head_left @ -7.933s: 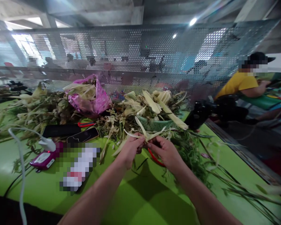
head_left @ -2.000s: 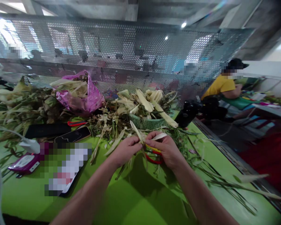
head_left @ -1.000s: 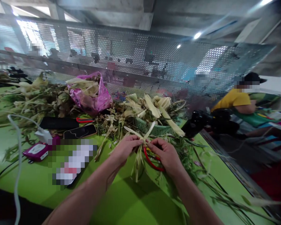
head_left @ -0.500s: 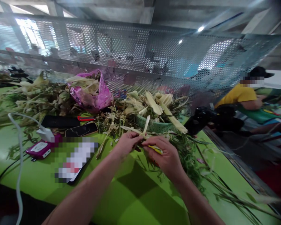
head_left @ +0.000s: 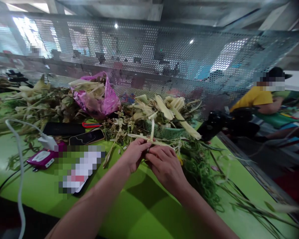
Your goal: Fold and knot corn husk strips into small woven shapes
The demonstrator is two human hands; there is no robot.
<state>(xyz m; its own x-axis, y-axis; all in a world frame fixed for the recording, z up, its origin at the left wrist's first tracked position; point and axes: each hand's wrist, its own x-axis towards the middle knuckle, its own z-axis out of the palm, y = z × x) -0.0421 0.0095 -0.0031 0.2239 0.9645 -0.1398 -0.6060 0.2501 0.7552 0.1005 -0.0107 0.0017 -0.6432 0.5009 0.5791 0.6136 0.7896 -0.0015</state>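
My left hand (head_left: 136,154) and my right hand (head_left: 164,165) meet over the green table (head_left: 149,212), both pinched on a small bundle of pale husk strips (head_left: 150,136) whose ends fan upward. My right hand covers most of the bundle, and a bit of yellow shows beside its knuckles. Just behind stands a green basket (head_left: 164,132) heaped with pale husks (head_left: 169,108). Green stems (head_left: 201,172) lie to the right of my hands.
A pink bag (head_left: 99,99) of husks and a long pile of dry leaves (head_left: 32,106) lie at the back. Phones (head_left: 86,136), a charger with a white cable (head_left: 18,172) and a pink device (head_left: 42,158) sit at left. A perforated metal screen (head_left: 149,56) stands behind; a person in yellow (head_left: 254,98) sits right.
My right hand has slid left over the bundle and turned palm down, hiding the red and yellow items seen below it a second ago. The husk ends now point more upward.
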